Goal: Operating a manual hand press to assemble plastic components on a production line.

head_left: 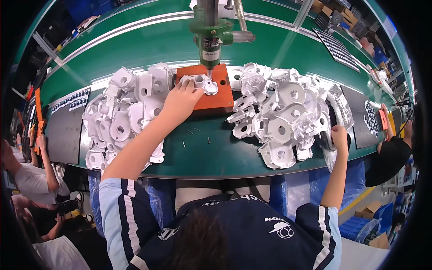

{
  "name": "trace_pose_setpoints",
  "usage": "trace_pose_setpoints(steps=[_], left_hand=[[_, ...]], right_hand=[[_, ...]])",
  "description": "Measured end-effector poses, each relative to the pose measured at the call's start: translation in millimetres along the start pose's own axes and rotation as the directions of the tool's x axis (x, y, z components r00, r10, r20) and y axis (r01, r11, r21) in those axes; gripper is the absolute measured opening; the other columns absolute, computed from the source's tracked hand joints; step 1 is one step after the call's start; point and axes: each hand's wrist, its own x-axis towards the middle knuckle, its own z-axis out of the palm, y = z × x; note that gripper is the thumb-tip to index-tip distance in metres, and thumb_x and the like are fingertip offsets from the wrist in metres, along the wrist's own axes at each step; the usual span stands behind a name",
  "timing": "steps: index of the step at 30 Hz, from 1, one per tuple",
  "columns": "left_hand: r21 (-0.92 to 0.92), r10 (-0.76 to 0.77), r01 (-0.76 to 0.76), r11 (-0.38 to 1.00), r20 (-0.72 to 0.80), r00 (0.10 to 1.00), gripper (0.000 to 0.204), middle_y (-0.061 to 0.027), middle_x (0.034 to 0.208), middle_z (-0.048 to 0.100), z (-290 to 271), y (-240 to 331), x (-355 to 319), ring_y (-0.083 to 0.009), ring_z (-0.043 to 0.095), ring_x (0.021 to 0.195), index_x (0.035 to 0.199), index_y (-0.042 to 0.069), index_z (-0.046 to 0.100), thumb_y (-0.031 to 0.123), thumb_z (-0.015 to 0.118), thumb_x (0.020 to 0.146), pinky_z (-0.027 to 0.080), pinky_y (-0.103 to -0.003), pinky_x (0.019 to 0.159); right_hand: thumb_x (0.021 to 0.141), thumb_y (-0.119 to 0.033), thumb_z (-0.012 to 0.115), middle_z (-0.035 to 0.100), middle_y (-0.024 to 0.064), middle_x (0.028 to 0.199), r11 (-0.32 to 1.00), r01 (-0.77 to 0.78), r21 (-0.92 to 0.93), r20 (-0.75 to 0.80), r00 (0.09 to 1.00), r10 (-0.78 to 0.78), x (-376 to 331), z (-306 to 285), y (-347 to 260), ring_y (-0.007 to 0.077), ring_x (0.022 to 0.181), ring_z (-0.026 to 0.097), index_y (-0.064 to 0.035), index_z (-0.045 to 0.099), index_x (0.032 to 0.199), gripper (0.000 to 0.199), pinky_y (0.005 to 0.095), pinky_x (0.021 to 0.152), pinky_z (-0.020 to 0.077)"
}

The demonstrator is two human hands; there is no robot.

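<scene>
I am reaching my left hand (180,101) forward and up across the green bench (211,155), arm nearly straight from the striped sleeve, and I am resting it on the orange fixture plate (222,96). My fingers are curling over the near-left edge of the white cast housing (200,82) that is sitting on top of that plate, pinching and steadying it; the grip is closed on the part, palm facing down. The green press tool (210,33) is hanging directly above the plate, its tip touching down on the housing just beyond my fingertips. Left of the plate a heap of white housings (123,112) is lying, touching the plate's left edge. Right of the plate a second, larger heap (281,114) is spreading out. My right hand (339,135) is stretching far out to the right of the plate, elbow bent and forearm rising steeply, at the far edge of that right heap, where it is touching a clear plastic bag (333,155); I cannot tell whether those fingers are closed on it. A few small pins (195,135) are lying loose on the bench just in front of the plate.
</scene>
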Motion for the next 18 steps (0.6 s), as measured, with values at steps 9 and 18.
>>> trace_pose_setpoints(steps=[9,18], left_hand=[[-0.158,-0.137,0.179,0.971,0.241,0.961,0.044,-0.0273,0.111,0.053,-5.9,10.5,-1.3,-0.0380,0.055,0.103,0.091,-0.003,0.052,0.037,0.063,0.079,0.044,-0.043,0.090],[-0.173,-0.160,0.192,0.966,0.184,0.970,0.063,-0.0306,0.119,0.047,-5.4,17.6,-9.4,-0.0417,0.046,0.115,0.099,-0.004,0.047,0.044,0.073,0.065,0.035,-0.046,0.100]], right_hand=[[0.072,-0.003,0.057,0.059,0.0099,0.060,0.991,-0.042,0.126,0.071,0.997,0.033,7.9,-2.9,23.2,0.0141,0.048,0.055,0.0021,0.062,0.078,0.010,0.0270,0.045,0.0419],[0.076,-0.002,0.056,0.059,0.0061,0.067,0.955,0.050,0.293,-0.097,0.995,-0.023,-4.0,-48.1,-59.3,0.0117,0.057,0.054,0.0061,0.061,0.083,0.011,0.0240,0.052,0.0417]])
